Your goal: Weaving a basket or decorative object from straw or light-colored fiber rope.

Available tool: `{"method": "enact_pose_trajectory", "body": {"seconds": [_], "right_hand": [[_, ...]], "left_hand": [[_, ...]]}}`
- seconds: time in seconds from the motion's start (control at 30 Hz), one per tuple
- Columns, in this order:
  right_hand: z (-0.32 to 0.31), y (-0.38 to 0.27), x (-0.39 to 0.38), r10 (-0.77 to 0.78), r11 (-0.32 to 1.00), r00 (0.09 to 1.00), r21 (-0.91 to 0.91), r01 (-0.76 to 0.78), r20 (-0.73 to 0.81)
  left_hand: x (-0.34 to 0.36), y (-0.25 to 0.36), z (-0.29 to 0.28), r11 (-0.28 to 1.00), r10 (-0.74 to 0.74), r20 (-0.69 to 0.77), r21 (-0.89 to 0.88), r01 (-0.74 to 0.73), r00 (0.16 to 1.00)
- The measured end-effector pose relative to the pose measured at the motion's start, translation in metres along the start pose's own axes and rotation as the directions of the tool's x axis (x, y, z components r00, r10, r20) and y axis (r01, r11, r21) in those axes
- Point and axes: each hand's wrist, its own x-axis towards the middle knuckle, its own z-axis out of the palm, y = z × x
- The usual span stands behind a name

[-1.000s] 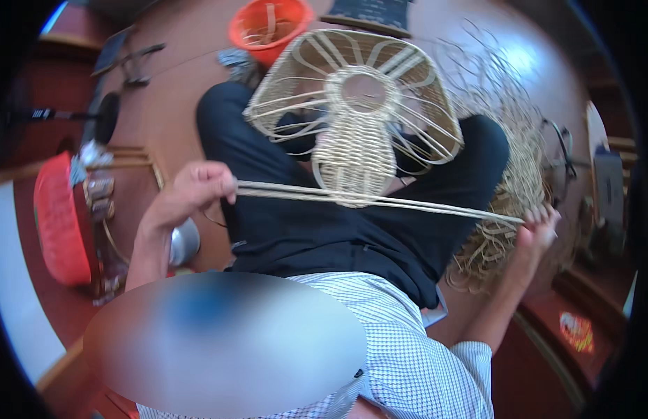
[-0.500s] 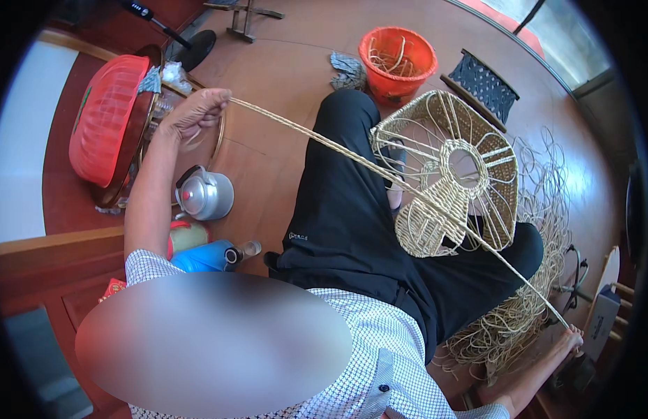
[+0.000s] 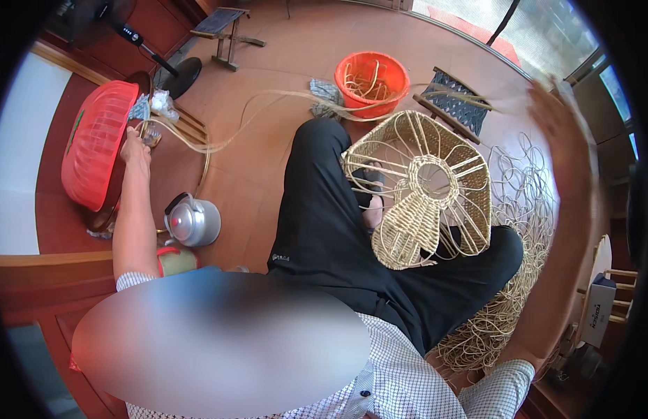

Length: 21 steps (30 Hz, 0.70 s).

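Note:
At the far left my left hand (image 3: 135,149) is closed on one end of a pale straw cord (image 3: 268,95), beside the red plastic basket cover. The cord runs slack and partly blurred in loops across the far side of my knees toward my right. My right hand (image 3: 551,115), raised at the far right, is smeared by motion, so its fingers cannot be made out. Between my legs sits a half-woven straw basket (image 3: 407,230) with a round woven ring, open radiating strands and a solid woven section. Neither hand touches it.
A red bucket (image 3: 386,105) with cord pieces stands ahead, near a dark woven-seat stool (image 3: 458,99). Loose straw cord (image 3: 509,307) is heaped right of my knee. On the left are the red basket cover (image 3: 100,146), a silver kettle (image 3: 192,222) and a fan stand (image 3: 181,77).
The cord, taut and diagonal across the basket before, now hangs slack beyond it. My right hand swung from low right up and away from me; my left hand moved left and nearer.

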Motion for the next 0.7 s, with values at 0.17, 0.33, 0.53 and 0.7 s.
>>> {"method": "enact_pose_trajectory", "body": {"seconds": [0.17, 0.33, 0.53, 0.7], "right_hand": [[0.108, -0.03, -0.021, -0.076, 0.881, 0.997, -0.467, 0.078, 0.022], [0.208, -0.032, -0.051, -0.049, 0.998, 0.979, 0.046, 0.041, 0.197], [0.267, -0.02, -0.081, 0.147, 0.889, 0.915, 0.355, -0.289, 0.375], [0.264, -0.007, -0.088, 0.352, 0.826, 0.832, 0.276, -0.492, 0.428]], "left_hand": [[-0.127, 0.008, 0.034, 0.685, 0.374, 0.598, 0.337, -0.646, 0.709], [-0.337, 0.043, 0.066, 0.402, 0.25, 0.965, -0.027, -0.915, 0.081], [-0.409, 0.048, 0.095, 0.403, 0.52, 0.838, -0.413, -0.817, -0.167], [-0.38, 0.025, 0.095, 0.461, 0.459, 0.886, -0.297, -0.837, -0.061]]}}
